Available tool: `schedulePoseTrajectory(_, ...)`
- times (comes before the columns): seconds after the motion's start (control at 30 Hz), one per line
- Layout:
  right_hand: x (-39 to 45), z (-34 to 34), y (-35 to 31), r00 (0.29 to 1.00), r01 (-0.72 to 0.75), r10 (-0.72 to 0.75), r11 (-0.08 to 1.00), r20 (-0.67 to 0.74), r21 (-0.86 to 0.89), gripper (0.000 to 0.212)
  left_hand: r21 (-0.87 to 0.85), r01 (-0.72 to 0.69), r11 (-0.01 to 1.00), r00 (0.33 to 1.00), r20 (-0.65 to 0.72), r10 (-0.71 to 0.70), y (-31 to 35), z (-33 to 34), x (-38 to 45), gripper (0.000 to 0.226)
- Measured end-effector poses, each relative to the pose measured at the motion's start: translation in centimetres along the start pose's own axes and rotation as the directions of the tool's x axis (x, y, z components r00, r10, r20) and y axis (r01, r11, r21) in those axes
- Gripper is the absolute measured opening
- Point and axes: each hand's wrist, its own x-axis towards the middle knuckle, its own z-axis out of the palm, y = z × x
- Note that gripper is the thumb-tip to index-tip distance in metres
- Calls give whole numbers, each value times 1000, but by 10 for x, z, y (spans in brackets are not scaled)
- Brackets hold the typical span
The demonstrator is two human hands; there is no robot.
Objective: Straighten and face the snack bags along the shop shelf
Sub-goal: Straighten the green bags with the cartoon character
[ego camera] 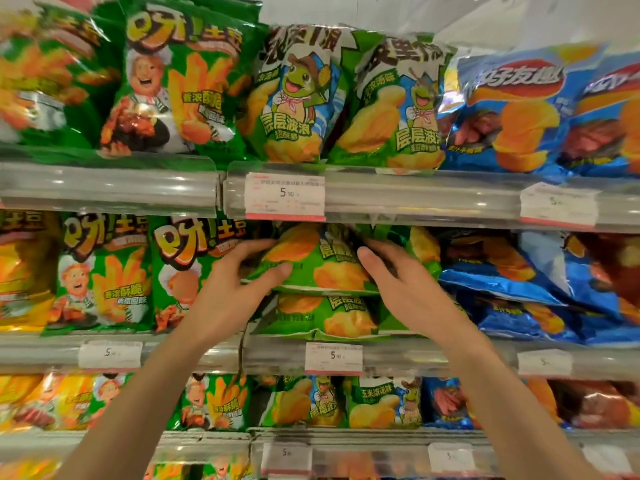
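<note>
On the middle shelf a green chip bag lies tilted on its side on top of another green bag of the same kind. My left hand grips its left end, thumb under the front edge and fingers over the top. My right hand grips its right end, thumb on the front, fingers tucked behind. Both arms reach up from the bottom of the frame.
Upright green fries bags stand to the left, and slumped blue bags lie to the right. The top shelf holds upright green turtle bags and blue bags. Clear shelf rails carry price tags. More bags fill the lower shelf.
</note>
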Motion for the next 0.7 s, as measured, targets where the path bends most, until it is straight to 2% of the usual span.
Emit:
schedulePoseTrajectory(0.13,12,7,-8,992,-103,95,988,78,118,60,-52,17,998,996,91,-12,7,-18,-19,51)
schedulePoseTrajectory(0.33,20,22,-19,982,-189,181,962,61,197,69,-48,151,987,975,172,-141,15,-29,-25,59)
schedulePoseTrajectory(0.5,11,27,-16,984,-175,167,951,54,255,73,-37,339,940,933,139,-331,27,-16,-2,97)
schedulePoseTrajectory(0.6,3,30,-19,989,-140,124,958,75,252,79,11,321,947,938,137,-320,27,-4,9,97)
schedulePoseTrajectory(0.67,-4,26,-20,997,-72,65,984,50,166,80,23,288,957,952,100,-289,24,-1,10,94)
schedulePoseTrajectory(0.7,-7,22,-17,999,-30,32,996,-15,81,75,12,280,960,956,92,-280,23,-1,8,94)
